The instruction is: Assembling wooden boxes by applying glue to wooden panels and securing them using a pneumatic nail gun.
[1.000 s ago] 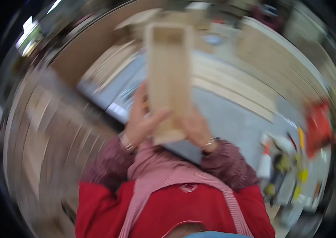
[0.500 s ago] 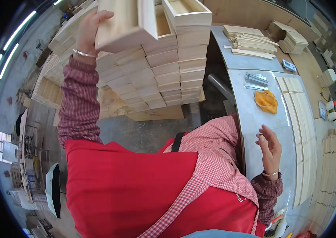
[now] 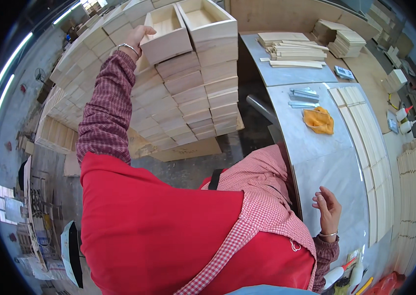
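Note:
At the top of a tall stack of pale wooden boxes, my left hand grips the left side of an open-topped wooden box. Its thumb lies over the rim, while the other fingers are mostly hidden behind the wall. Right beside that box, another open wooden box tops the neighbouring column. My right hand holds nothing and hovers over the grey worktable, fingers loosely bent and apart. An orange cloth lies farther up the table.
Metal strips lie behind the cloth. Long wooden slats run along the table's right side. Thin wooden pieces are piled at the far end. White glue bottles stand near my right forearm. More stacked boxes rise at far left.
The box in my left hand has come down onto the stack, beside the other open box. My right hand has shifted slightly nearer to me.

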`<move>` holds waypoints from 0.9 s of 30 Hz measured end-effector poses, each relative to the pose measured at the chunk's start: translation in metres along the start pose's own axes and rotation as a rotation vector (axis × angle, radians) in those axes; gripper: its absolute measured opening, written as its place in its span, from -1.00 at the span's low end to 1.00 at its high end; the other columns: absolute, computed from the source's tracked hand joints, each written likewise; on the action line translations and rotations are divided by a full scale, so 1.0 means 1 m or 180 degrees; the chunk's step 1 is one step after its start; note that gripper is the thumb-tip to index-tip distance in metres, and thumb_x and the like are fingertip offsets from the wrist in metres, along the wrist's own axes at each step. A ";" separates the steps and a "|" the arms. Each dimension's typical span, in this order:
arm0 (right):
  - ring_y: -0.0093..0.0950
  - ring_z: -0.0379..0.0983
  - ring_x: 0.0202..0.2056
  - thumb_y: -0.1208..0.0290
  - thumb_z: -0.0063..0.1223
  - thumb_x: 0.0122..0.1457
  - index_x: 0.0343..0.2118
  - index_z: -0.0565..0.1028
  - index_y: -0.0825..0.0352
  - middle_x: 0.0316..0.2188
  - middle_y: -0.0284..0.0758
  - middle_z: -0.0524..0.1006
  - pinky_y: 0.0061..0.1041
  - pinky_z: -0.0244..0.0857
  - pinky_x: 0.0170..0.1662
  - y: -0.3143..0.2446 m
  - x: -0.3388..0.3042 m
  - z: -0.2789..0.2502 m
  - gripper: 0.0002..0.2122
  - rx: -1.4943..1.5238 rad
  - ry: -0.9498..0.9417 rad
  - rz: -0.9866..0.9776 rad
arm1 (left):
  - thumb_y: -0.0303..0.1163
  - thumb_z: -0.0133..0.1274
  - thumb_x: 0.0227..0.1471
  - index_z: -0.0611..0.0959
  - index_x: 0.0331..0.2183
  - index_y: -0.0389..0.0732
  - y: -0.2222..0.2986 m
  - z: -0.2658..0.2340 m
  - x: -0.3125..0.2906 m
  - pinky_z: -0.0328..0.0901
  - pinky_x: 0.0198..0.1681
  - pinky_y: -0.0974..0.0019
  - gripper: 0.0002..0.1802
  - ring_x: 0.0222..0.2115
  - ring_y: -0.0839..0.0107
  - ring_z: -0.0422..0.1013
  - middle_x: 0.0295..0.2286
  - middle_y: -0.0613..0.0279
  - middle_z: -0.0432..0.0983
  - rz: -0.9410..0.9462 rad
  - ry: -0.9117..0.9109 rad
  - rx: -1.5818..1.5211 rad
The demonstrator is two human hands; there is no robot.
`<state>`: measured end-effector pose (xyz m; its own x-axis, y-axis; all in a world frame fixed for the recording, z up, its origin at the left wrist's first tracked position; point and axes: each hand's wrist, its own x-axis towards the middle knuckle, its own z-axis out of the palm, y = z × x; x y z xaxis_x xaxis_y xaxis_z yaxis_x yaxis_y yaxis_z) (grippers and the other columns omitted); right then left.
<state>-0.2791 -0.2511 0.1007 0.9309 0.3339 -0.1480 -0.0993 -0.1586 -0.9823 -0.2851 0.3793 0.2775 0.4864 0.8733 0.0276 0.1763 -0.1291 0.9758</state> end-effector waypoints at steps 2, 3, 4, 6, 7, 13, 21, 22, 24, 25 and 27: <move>-0.50 0.43 -0.35 0.49 0.03 0.12 -0.07 0.42 0.43 -0.30 -0.25 0.50 -0.60 0.36 -0.30 0.007 -0.004 -0.002 -0.70 0.0015 0.0009 0.0111 | -0.37 0.09 -0.26 0.58 -0.38 -0.31 -0.002 -0.005 0.008 0.25 -0.46 0.40 -0.70 -0.50 0.34 0.35 -0.43 0.12 0.47 0.0067 -0.0111 0.0035; -0.50 0.43 -0.35 0.49 0.03 0.12 -0.07 0.42 0.42 -0.30 -0.25 0.50 -0.60 0.36 -0.30 0.010 -0.006 -0.002 -0.70 0.0029 -0.0004 0.0169 | -0.39 0.08 -0.27 0.57 -0.36 -0.36 -0.002 -0.010 0.011 0.26 -0.48 0.39 -0.67 -0.51 0.32 0.36 -0.42 0.08 0.47 0.0099 -0.0152 0.0062; -0.50 0.43 -0.36 0.49 0.03 0.12 -0.07 0.42 0.42 -0.31 -0.25 0.50 -0.61 0.36 -0.30 0.012 -0.007 -0.004 -0.70 0.0043 -0.0023 0.0230 | -0.41 0.08 -0.28 0.56 -0.34 -0.41 -0.003 -0.013 0.011 0.26 -0.50 0.39 -0.64 -0.52 0.31 0.36 -0.42 0.04 0.47 0.0128 -0.0188 0.0093; -0.50 0.43 -0.36 0.49 0.03 0.12 -0.07 0.42 0.42 -0.31 -0.25 0.50 -0.61 0.36 -0.30 0.016 -0.010 -0.005 -0.70 0.0093 -0.0003 0.0290 | -0.40 0.08 -0.27 0.56 -0.34 -0.39 -0.004 -0.008 0.009 0.26 -0.50 0.40 -0.65 -0.52 0.31 0.36 -0.43 0.05 0.47 0.0148 -0.0194 0.0197; -0.50 0.43 -0.36 0.48 0.03 0.12 -0.07 0.42 0.42 -0.31 -0.25 0.50 -0.61 0.36 -0.30 0.018 -0.011 -0.005 -0.70 0.0118 0.0020 0.0310 | -0.39 0.08 -0.26 0.56 -0.35 -0.38 -0.004 -0.004 0.008 0.25 -0.50 0.40 -0.66 -0.52 0.32 0.35 -0.43 0.06 0.47 0.0180 -0.0190 0.0259; -0.55 0.41 -0.38 0.48 0.03 0.12 -0.10 0.44 0.43 -0.36 -0.29 0.51 -0.66 0.33 -0.32 0.023 -0.011 -0.009 -0.72 0.0028 0.0176 0.0343 | -0.30 -0.06 -0.01 0.55 -0.16 -0.23 0.001 -0.076 0.107 0.27 -0.33 0.45 -0.64 -0.33 0.37 0.37 -0.29 0.15 0.49 0.1720 -0.1170 0.2455; -0.63 0.38 -0.41 0.48 0.06 0.10 -0.11 0.45 0.42 -0.41 -0.35 0.51 -0.73 0.26 -0.33 0.030 -0.013 -0.034 -0.72 0.0083 0.0522 0.0344 | -0.42 -0.04 0.07 0.51 -0.03 -0.10 0.086 0.161 -0.143 0.23 0.01 0.32 -0.63 -0.07 0.31 0.35 -0.03 0.30 0.41 0.3510 -0.1352 0.1191; -0.63 0.38 -0.41 0.48 0.06 0.10 -0.11 0.45 0.42 -0.41 -0.35 0.51 -0.73 0.26 -0.33 0.034 -0.013 -0.035 -0.72 0.0077 0.0531 0.0367 | -0.44 -0.02 0.05 0.52 -0.05 -0.11 0.071 0.190 -0.162 0.22 0.01 0.30 -0.64 -0.06 0.31 0.34 -0.03 0.27 0.40 0.3766 -0.1781 0.1333; -0.63 0.38 -0.42 0.49 0.05 0.10 -0.10 0.45 0.42 -0.42 -0.35 0.51 -0.73 0.26 -0.34 0.039 -0.021 -0.039 -0.72 -0.0031 0.0753 0.0415 | -0.50 0.02 -0.03 0.56 -0.12 -0.16 0.054 0.239 -0.196 0.18 0.02 0.27 -0.65 -0.05 0.30 0.30 -0.07 0.18 0.41 0.4075 -0.2722 0.1107; -0.61 0.38 -0.44 0.50 0.03 0.11 -0.12 0.45 0.45 -0.44 -0.32 0.51 -0.72 0.26 -0.36 0.048 -0.029 -0.043 -0.73 0.0120 0.0904 0.0408 | -0.53 0.03 -0.07 0.57 -0.16 -0.20 0.045 0.248 -0.203 0.21 -0.02 0.29 -0.66 -0.09 0.32 0.32 -0.08 0.16 0.40 0.3920 -0.2602 0.1160; -0.53 0.44 -0.35 0.49 0.04 0.10 -0.09 0.43 0.45 -0.31 -0.22 0.52 -0.66 0.34 -0.28 0.056 -0.047 -0.060 -0.70 0.0716 0.1081 0.0923 | -0.53 0.06 -0.11 0.59 -0.20 -0.20 0.041 0.253 -0.201 0.26 -0.10 0.36 -0.67 -0.16 0.37 0.36 -0.13 0.22 0.45 0.3966 -0.2280 0.1224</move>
<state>-0.3067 -0.3317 0.0594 0.9119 -0.0215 -0.4099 -0.4096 0.0165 -0.9121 -0.1588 0.0794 0.2574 0.7777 -0.2856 0.5600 -0.5052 -0.8140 0.2865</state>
